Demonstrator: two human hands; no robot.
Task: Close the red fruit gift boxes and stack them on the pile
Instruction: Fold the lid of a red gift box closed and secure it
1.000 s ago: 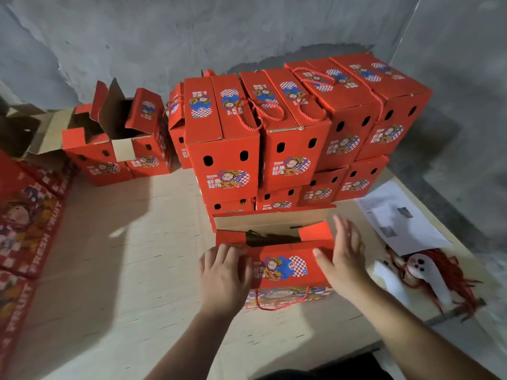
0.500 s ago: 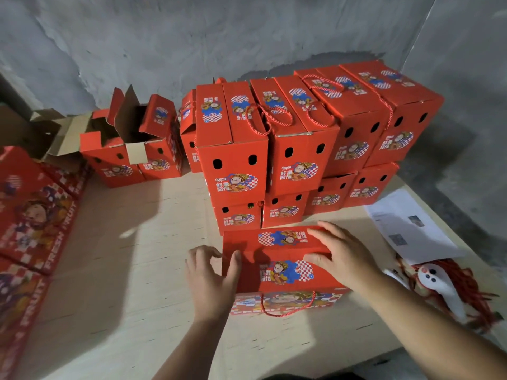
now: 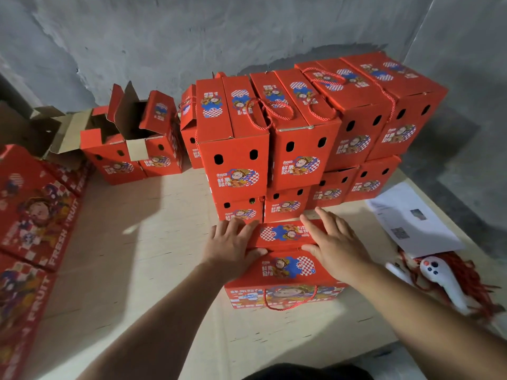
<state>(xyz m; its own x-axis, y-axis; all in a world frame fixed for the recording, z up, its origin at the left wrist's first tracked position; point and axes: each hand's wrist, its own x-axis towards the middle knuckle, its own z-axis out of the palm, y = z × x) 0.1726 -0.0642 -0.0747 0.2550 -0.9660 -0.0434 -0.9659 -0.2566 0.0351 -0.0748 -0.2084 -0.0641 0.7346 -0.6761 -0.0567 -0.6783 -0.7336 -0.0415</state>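
A: What sort of place is shown?

B: A packing or storage room. Bare, rough grey walls (image 3: 247, 37) enclose a plain board desk (image 3: 137, 242).

A: Which evidence supports this?

B: Identical red gift boxes (image 3: 301, 127) stand stacked two tiers high; unfolded carton blanks (image 3: 33, 209) lie piled at left; loose red cord handles (image 3: 472, 281) and a printed sheet (image 3: 411, 220) lie at right.
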